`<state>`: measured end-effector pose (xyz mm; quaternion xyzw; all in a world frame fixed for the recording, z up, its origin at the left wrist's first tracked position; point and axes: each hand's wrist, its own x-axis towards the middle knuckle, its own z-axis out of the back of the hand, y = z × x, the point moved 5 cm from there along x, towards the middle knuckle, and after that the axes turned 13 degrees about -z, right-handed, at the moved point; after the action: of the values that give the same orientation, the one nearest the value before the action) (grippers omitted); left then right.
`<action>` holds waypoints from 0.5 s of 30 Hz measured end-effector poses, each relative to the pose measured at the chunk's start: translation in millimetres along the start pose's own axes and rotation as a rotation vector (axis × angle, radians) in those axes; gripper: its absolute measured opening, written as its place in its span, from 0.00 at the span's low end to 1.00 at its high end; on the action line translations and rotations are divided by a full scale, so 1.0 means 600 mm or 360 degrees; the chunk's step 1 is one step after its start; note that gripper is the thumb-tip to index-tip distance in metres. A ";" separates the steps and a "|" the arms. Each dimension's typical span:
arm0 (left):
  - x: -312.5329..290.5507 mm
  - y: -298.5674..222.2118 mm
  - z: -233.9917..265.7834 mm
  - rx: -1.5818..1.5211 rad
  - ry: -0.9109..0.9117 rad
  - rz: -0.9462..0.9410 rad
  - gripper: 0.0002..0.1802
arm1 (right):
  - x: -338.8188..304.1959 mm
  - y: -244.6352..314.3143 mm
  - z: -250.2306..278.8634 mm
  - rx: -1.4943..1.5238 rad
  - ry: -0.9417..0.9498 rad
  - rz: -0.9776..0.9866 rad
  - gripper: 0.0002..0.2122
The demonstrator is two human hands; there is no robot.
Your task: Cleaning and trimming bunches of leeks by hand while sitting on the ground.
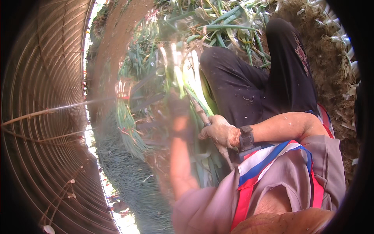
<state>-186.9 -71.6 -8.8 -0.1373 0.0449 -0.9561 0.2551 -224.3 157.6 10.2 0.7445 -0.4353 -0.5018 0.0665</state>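
My left hand, dark and smeared by blur, is closed around green onions whose white ends point away from me. More pale stalks lie just right of it, along my leg, their green leaves running back toward my body. My right hand, in a thin pale glove, is wrapped around a slender wand-like tool. The tool's narrow tip points at the stalks beside my left hand, and its thin tail end slants back toward my shirt. Its exact kind I cannot make out.
Loose leaves and stalks are heaped beyond my knees. A bundle tied with red lies to the left, near a broad mass of green onions. Rooted ends line the right side. A ribbed curved cover rises at far left.
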 end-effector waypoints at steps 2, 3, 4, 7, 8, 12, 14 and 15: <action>0.010 -0.009 -0.003 -0.0177 0.0155 0.0198 0.21 | 0.002 -0.005 -0.001 0.0045 0.0081 -0.0050 0.15; 0.007 -0.003 -0.003 -0.0175 0.0159 0.0198 0.21 | 0.005 0.000 -0.003 0.0012 0.0028 0.0048 0.15; 0.002 0.003 -0.001 -0.0184 0.0138 0.0173 0.22 | 0.009 0.004 -0.004 -0.0021 -0.0024 0.0147 0.15; -0.017 -0.013 0.008 -0.0142 0.0227 0.0104 0.23 | 0.027 0.023 0.003 -0.0232 0.0040 0.0453 0.16; -0.023 -0.026 0.010 -0.0091 0.0325 0.0063 0.23 | 0.029 0.031 0.007 -0.0296 0.0056 0.0556 0.16; -0.051 -0.052 0.032 -0.0020 0.0494 -0.0013 0.24 | 0.037 0.041 0.024 0.0144 0.0001 0.0095 0.17; -0.063 -0.059 0.038 -0.0007 0.0538 -0.0034 0.25 | 0.041 0.047 0.026 0.0167 0.0008 0.0109 0.17; -0.070 -0.061 0.039 -0.0001 0.0562 -0.0038 0.25 | 0.041 0.047 0.027 0.0166 0.0008 0.0102 0.17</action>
<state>-162.8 -19.5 9.1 0.0322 0.0875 -0.9683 0.2318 -250.9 128.2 0.4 0.7339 -0.4842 -0.4742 0.0448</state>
